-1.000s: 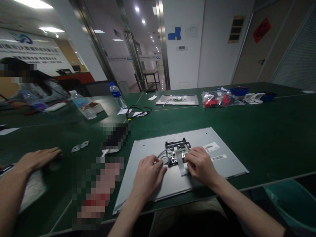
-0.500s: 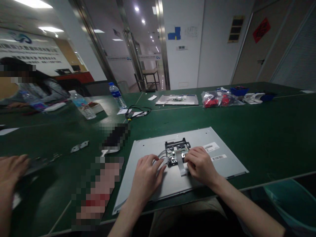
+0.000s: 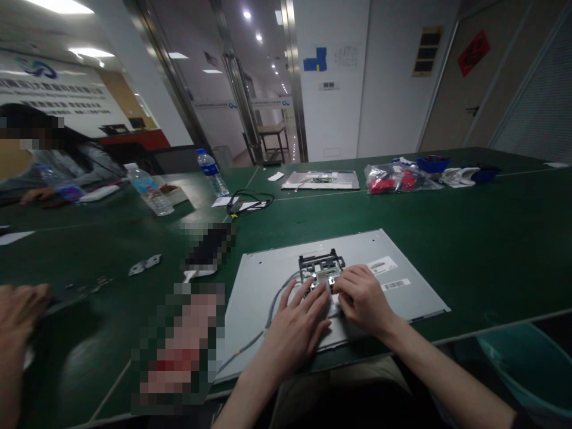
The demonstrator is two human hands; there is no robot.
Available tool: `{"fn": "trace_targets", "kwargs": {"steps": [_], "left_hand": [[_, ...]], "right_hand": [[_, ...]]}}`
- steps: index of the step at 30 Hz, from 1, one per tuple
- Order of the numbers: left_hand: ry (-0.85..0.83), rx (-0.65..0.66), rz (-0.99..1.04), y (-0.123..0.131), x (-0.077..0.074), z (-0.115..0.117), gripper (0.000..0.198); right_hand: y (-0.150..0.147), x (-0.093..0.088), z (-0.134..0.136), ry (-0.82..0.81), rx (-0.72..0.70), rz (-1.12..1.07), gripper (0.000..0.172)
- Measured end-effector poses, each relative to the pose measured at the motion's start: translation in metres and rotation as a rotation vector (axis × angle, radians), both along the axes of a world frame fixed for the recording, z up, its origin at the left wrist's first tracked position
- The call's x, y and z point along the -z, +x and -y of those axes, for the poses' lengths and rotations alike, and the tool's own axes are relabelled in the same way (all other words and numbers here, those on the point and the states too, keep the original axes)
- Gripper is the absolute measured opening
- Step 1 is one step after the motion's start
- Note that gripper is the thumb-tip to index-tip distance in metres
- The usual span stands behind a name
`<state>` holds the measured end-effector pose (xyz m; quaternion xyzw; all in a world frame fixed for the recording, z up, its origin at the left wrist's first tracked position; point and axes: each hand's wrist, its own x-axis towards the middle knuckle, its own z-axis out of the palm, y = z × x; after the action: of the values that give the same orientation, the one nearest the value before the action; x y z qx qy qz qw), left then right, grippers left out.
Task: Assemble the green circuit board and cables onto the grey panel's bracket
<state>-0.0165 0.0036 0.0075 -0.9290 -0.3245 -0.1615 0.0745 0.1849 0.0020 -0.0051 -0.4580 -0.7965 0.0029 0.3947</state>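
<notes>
A grey metal display panel [image 3: 397, 247] lies back up on the green table [image 3: 491, 226] in front of me. At its centre sits a small circuit board in a black bracket [image 3: 320, 265]. My left hand [image 3: 298, 325] lies over the near side of the board with its fingers stretched out on it. My right hand [image 3: 363, 296] is curled at the board's right edge, fingertips pinched on something I cannot make out. A grey cable [image 3: 272, 304] runs from the board toward the panel's near left corner.
Another person's hand [image 3: 18, 310] rests at the far left by small metal parts [image 3: 145, 265]. Water bottles [image 3: 149, 189], a black cable [image 3: 248, 202], a second panel [image 3: 320, 180] and a bag of red parts [image 3: 393, 179] lie further back. A person sits at the back left.
My left hand has moved right onto the board, fingers now spread over it. The grey cable shows where that hand was. The other person's hand has drawn back left.
</notes>
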Motion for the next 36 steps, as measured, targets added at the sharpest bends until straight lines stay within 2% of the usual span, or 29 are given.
{"fn": "trace_targets", "kwargs": {"steps": [18, 27, 36], "left_hand": [[-0.048, -0.018, -0.043, -0.001, -0.002, 0.000, 0.038], [-0.050, 0.002, -0.013, 0.000, -0.003, 0.001, 0.036], [-0.062, -0.005, -0.009, 0.001, -0.003, 0.002, 0.027]], "right_hand": [[-0.001, -0.002, 0.001, -0.058, 0.000, 0.016, 0.015], [-0.003, 0.009, -0.003, -0.142, 0.060, 0.174, 0.035], [-0.004, 0.012, -0.001, -0.224, 0.042, 0.237, 0.042]]}}
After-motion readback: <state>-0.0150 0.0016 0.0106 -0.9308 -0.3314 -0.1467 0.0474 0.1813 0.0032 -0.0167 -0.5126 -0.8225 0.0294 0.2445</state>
